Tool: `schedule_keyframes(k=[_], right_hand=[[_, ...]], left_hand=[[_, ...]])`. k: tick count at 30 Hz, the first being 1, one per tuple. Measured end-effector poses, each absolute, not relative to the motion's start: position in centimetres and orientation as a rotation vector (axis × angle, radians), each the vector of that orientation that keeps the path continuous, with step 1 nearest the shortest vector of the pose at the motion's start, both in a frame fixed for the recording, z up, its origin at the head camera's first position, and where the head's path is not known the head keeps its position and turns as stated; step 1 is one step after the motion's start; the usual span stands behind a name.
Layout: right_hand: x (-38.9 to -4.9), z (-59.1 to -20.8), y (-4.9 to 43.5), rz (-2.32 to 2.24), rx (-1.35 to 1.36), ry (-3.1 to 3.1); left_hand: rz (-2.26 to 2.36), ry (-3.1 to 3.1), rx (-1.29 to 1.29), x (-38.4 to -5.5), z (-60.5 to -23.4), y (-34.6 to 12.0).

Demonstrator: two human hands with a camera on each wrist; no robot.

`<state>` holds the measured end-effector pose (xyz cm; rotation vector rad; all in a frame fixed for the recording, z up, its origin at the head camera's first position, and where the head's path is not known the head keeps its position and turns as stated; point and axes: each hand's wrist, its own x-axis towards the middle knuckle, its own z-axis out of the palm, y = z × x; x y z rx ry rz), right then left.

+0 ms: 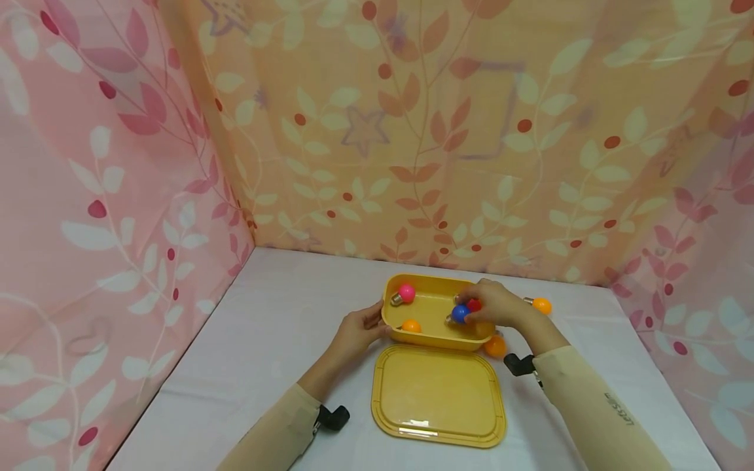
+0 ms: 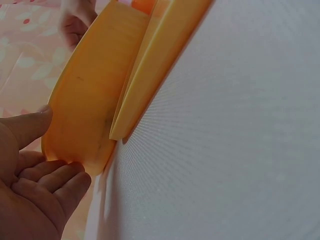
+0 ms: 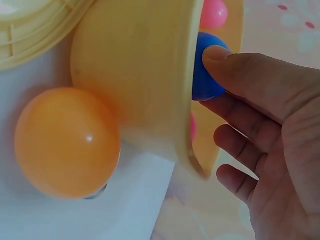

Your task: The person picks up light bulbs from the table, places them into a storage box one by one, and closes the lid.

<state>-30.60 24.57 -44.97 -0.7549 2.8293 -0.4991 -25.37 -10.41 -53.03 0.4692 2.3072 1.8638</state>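
In the head view a yellow plastic box (image 1: 432,281) stands on the white tabletop. My right hand (image 1: 495,304) reaches over its right end and pinches a blue light bulb (image 1: 461,314) between thumb and fingers; the right wrist view shows the thumb on the blue bulb (image 3: 207,70). Beside it lies a red bulb (image 1: 474,305), partly hidden by the hand. A pink bulb (image 1: 406,292) and an orange bulb (image 1: 411,326) lie in the box's left half. My left hand (image 1: 356,327) touches the box's left end, thumb and relaxed fingers against the wall (image 2: 80,115).
A yellow lid (image 1: 438,396) lies flat in front of the box. Outside the box, one orange bulb (image 1: 495,346) sits by its near right corner and another orange bulb (image 1: 542,305) lies farther right. Patterned cloth (image 1: 383,131) walls in the table's back and sides.
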Motion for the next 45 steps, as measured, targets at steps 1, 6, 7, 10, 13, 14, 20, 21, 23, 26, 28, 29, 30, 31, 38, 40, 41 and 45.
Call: schedule_keyframes(k=[1,6,7,10,13,14,20,21,23,26,28,29,30,31,38,40,41,45], right_hand=[[-30.7,-45.0,24.6,-0.481,-0.760,2.832],[-30.5,-45.0,24.7,-0.409,-0.769,2.843],[-30.5,-44.9,24.7,-0.398,-0.769,2.844],[-30.1,-44.6,24.7,-0.361,-0.777,2.841],[-29.8,-44.1,24.6,-0.342,-0.783,2.838],[-29.7,-43.9,24.7,-0.340,-0.787,2.836],[-28.8,-42.5,24.8,-0.383,-0.823,2.829],[-28.7,-42.4,24.9,-0.392,-0.838,2.831],[-28.3,-42.1,25.1,-0.402,-0.881,2.842],[-27.7,-41.9,25.6,-0.396,-0.905,2.878],[-27.2,-41.8,26.0,-0.390,-0.899,2.905],[-27.0,-41.7,26.2,-0.390,-0.892,2.918],[-26.8,-41.7,26.4,-0.398,-0.873,2.930],[-26.6,-41.7,26.6,-0.405,-0.865,2.941],[-25.1,-41.8,27.8,-0.502,-0.774,3.002],[-24.6,-41.8,28.2,-0.536,-0.739,3.013],[-24.4,-41.8,28.4,-0.549,-0.727,3.020],[-23.6,-41.9,29.5,-0.622,-0.654,3.045]], left_hand=[[1.859,2.311,0.472,-25.4,-53.0,-10.4],[1.853,2.317,0.479,-25.6,-53.1,-10.4],[1.850,2.320,0.479,-25.6,-53.0,-10.4],[1.849,2.326,0.483,-25.6,-53.0,-10.4],[1.849,2.327,0.486,-25.6,-52.9,-10.4],[1.852,2.325,0.487,-25.7,-52.9,-10.5],[1.839,2.332,0.472,-25.6,-52.7,-10.4],[1.836,2.333,0.471,-25.6,-52.7,-10.4],[1.833,2.335,0.468,-25.5,-52.7,-10.4],[1.839,2.327,0.471,-25.5,-52.8,-10.4],[1.836,2.330,0.473,-25.5,-52.9,-10.4],[1.835,2.331,0.471,-25.5,-52.9,-10.4],[1.833,2.334,0.470,-25.5,-52.9,-10.4],[1.831,2.337,0.468,-25.5,-52.9,-10.4],[1.836,2.334,0.471,-25.4,-53.0,-10.4],[1.840,2.331,0.466,-25.4,-53.1,-10.4],[1.841,2.331,0.466,-25.4,-53.2,-10.4],[1.853,2.322,0.471,-25.4,-53.2,-10.4]])
